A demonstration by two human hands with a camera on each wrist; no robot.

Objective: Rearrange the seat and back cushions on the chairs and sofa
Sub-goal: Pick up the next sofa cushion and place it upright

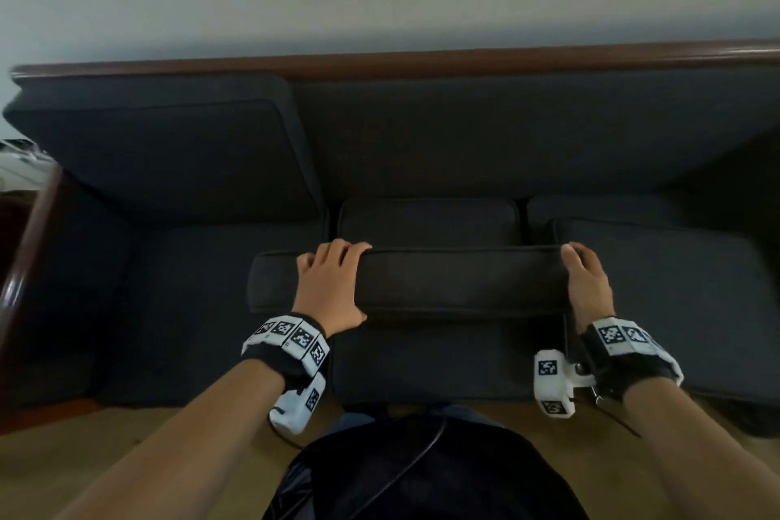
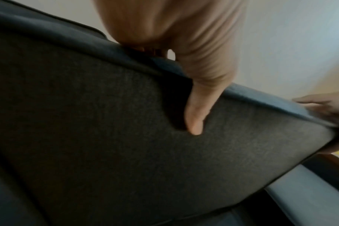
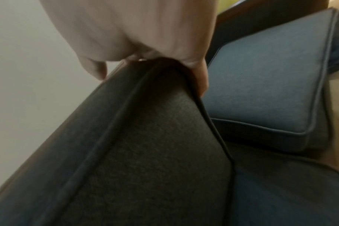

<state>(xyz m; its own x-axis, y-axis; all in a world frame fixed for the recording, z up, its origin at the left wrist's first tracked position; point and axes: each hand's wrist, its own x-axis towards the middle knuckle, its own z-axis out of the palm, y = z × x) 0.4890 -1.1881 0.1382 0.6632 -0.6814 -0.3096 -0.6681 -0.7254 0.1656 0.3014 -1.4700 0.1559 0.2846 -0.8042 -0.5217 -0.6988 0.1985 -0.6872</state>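
I hold a dark grey cushion (image 1: 460,283) upright on its edge over the middle seat of the sofa (image 1: 422,59). My left hand (image 1: 333,279) grips its top edge near the left end, fingers over the far side and thumb on the near face. The right hand (image 1: 584,279) grips the top right corner. In the left wrist view the thumb (image 2: 195,116) presses into the cushion (image 2: 126,137) fabric. In the right wrist view my right hand (image 3: 155,61) curls over the cushion's (image 3: 145,137) piped corner.
A back cushion (image 1: 169,156) leans at the sofa's left. Another cushion (image 1: 658,300) lies flat on the right seat, also visible as a blue cushion (image 3: 271,85). A smaller cushion (image 1: 428,222) sits behind the held one. A wooden armrest (image 1: 25,258) borders the left. Wooden floor (image 1: 126,456) lies in front.
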